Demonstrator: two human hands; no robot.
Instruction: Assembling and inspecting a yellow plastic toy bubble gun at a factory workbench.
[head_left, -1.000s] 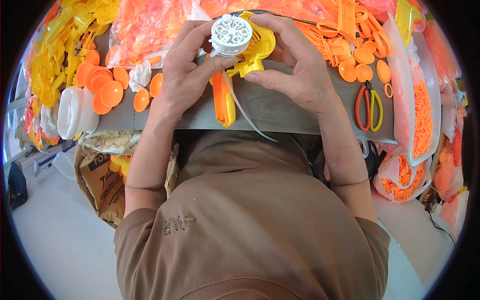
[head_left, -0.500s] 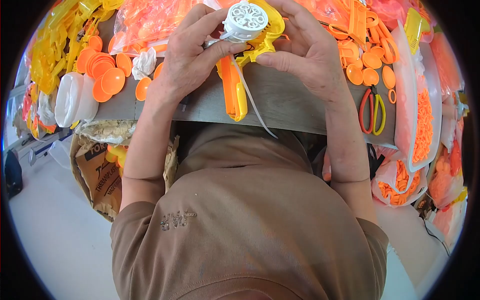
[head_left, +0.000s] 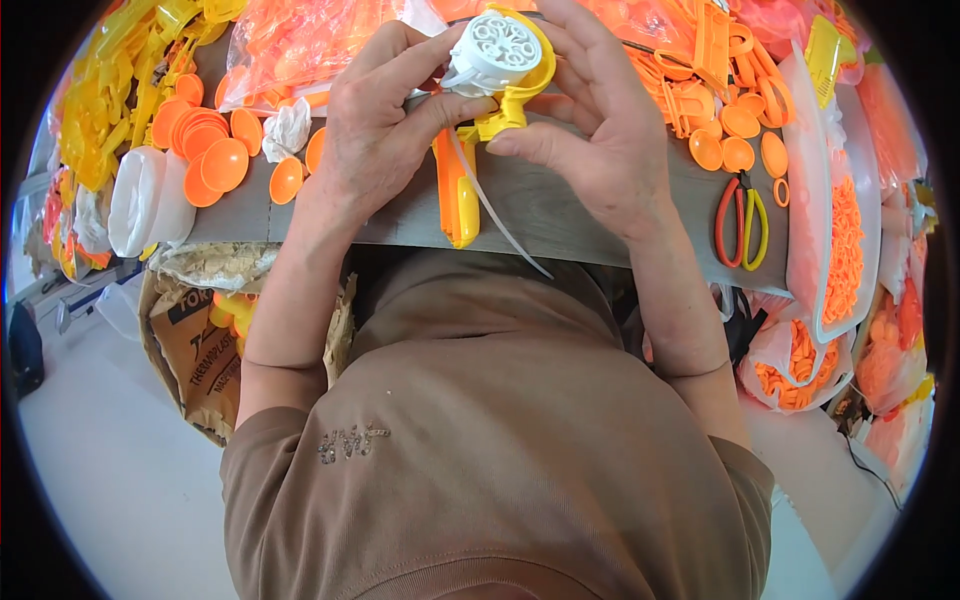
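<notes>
My left hand point(head_left: 378, 125) is closed on a white round plastic part point(head_left: 497, 50) with a pattern of round openings in its face. A yellow plastic shell point(head_left: 508, 112) curves around that part's right side, gripped between the thumb and fingers of my right hand point(head_left: 600, 140). Below them an orange and yellow handle-like piece point(head_left: 458, 200) hangs toward the table edge, its upper end hidden. From beside my left thumb a thin white strip point(head_left: 500, 220) dangles past the edge. How these pieces join cannot be made out.
Orange scoops point(head_left: 223, 165) lie at the left, near a crumpled white wad point(head_left: 288, 130) and a white container point(head_left: 150, 205). Red-and-yellow-handled pliers point(head_left: 741, 225) rest at the right, beside a bin point(head_left: 800, 200) of small orange pieces. A paper sack point(head_left: 195, 350) stands below the table edge.
My right hand has shifted left with the yellow shell, which now sits closer around the white part. The white part has turned slightly and moved a little right and down.
</notes>
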